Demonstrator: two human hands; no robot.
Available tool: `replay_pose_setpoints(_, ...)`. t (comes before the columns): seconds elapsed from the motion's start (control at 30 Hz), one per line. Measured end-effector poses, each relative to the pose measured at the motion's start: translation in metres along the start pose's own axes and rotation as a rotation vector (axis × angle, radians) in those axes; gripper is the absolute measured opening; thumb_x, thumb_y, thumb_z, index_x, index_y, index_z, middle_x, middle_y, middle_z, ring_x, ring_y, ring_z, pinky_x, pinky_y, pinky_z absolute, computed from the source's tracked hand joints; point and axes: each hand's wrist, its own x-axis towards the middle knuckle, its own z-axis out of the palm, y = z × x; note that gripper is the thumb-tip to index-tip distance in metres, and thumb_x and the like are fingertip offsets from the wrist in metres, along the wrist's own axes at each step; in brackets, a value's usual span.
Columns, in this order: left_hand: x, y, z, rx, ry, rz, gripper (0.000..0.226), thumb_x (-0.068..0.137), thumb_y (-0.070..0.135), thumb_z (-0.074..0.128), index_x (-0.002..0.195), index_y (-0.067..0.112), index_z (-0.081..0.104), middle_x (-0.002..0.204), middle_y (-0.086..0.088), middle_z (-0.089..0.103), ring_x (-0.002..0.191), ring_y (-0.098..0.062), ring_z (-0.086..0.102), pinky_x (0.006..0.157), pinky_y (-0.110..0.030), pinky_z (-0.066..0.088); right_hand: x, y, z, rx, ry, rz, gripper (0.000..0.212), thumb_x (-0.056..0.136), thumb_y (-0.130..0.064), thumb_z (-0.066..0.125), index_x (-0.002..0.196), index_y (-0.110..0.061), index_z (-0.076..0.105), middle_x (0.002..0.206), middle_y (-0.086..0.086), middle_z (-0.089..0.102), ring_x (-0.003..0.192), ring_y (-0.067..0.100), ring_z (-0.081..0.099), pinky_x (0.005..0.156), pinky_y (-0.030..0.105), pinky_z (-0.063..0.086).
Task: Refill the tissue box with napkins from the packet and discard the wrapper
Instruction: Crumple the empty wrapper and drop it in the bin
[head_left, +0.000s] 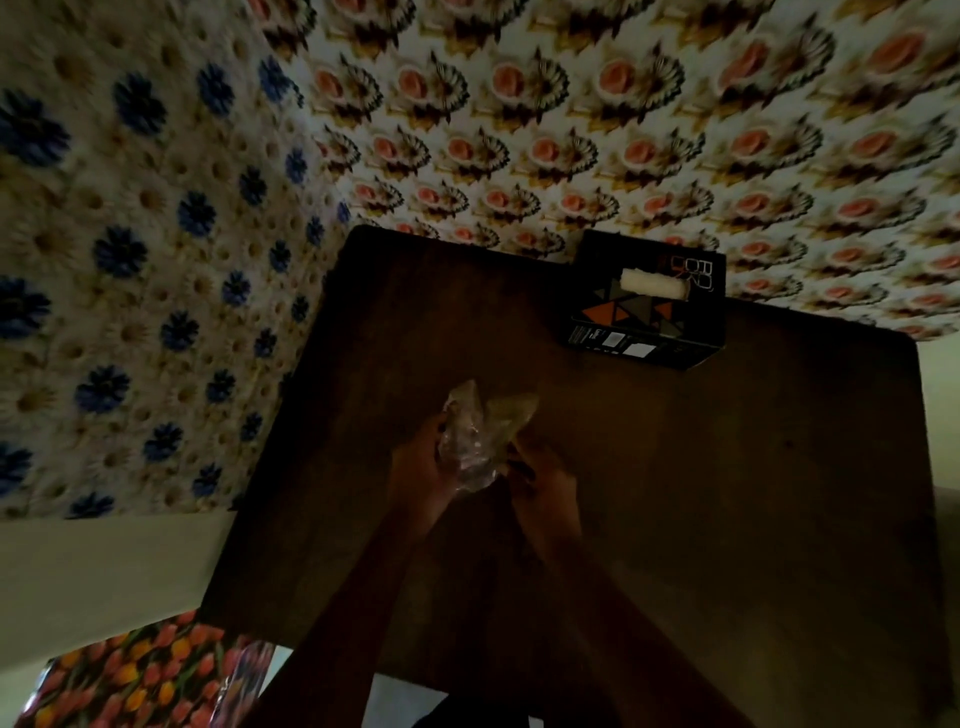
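A crumpled clear plastic wrapper is held above the dark wooden table, in the middle of the view. My left hand grips its left side and my right hand grips its right side, fingers closed on the plastic. A pale, yellowish part of the wrapper sticks up toward the right. The black tissue box with orange and grey triangles stands at the table's far edge, apart from my hands. A white napkin pokes out of its top slot.
A wall with rose-patterned covering rises behind the table. A blue-flowered surface lies to the left. A tulip-patterned item sits at the lower left, beside the table's near corner.
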Motion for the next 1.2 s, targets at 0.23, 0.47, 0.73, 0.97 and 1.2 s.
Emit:
replay_pose_setpoints(0.23, -0.003, -0.015, 0.009, 0.014, -0.098, -0.066, 0.036, 0.087, 0.004, 0.073, 0.122, 0.01, 0.067, 0.122, -0.005, 0.063, 0.108, -0.025, 0.068, 0.084, -0.037, 0.063, 0.021, 0.013, -0.013, -0.009, -0.304, -0.043, 0.066, 0.081, 0.015, 0.068, 0.14, -0.01, 0.053, 0.143, -0.002, 0.05, 0.129, 0.014, 0.051, 0.097, 0.018, 0.052)
replay_pose_setpoints(0.47, -0.017, -0.005, 0.025, -0.382, -0.02, -0.125, 0.064, 0.073, -0.009, 0.079, 0.124, 0.021, 0.053, 0.124, -0.003, 0.064, 0.096, -0.006, 0.071, 0.071, -0.031, 0.063, 0.015, 0.015, -0.02, -0.116, -0.18, -0.215, 0.049, 0.081, -0.007, 0.079, 0.127, -0.006, 0.065, 0.13, 0.015, 0.065, 0.12, 0.023, 0.061, 0.101, 0.04, 0.052)
replay_pose_setpoints(0.73, -0.026, 0.014, 0.027, -0.115, 0.007, -0.012, 0.027, 0.08, 0.002, 0.074, 0.107, 0.005, 0.074, 0.114, -0.011, 0.071, 0.106, -0.029, 0.069, 0.085, -0.03, 0.056, -0.007, 0.004, -0.036, -0.093, 0.021, -0.181, 0.036, 0.079, -0.018, 0.076, 0.114, -0.01, 0.075, 0.121, 0.005, 0.067, 0.113, 0.015, 0.063, 0.096, 0.015, 0.048)
replay_pose_setpoints(0.97, -0.054, 0.068, 0.029, -0.395, -0.116, 0.072, 0.034, 0.078, 0.002, 0.077, 0.088, 0.035, 0.074, 0.095, 0.001, 0.077, 0.095, -0.026, 0.073, 0.075, -0.025, 0.055, -0.049, -0.011, -0.092, -0.045, 0.159, -0.162, 0.035, 0.084, -0.026, 0.067, 0.116, -0.015, 0.072, 0.118, 0.006, 0.072, 0.108, 0.014, 0.068, 0.092, 0.03, 0.056)
replay_pose_setpoints(1.2, -0.114, 0.138, 0.056, -0.471, -0.246, 0.277, 0.022, 0.09, 0.017, 0.073, 0.094, 0.038, 0.077, 0.1, 0.012, 0.078, 0.099, -0.011, 0.074, 0.085, -0.03, 0.06, -0.11, -0.011, -0.178, 0.034, 0.392, -0.097, 0.028, 0.083, -0.023, 0.074, 0.101, -0.044, 0.069, 0.084, -0.024, 0.072, 0.078, -0.005, 0.071, 0.062, 0.027, 0.058)
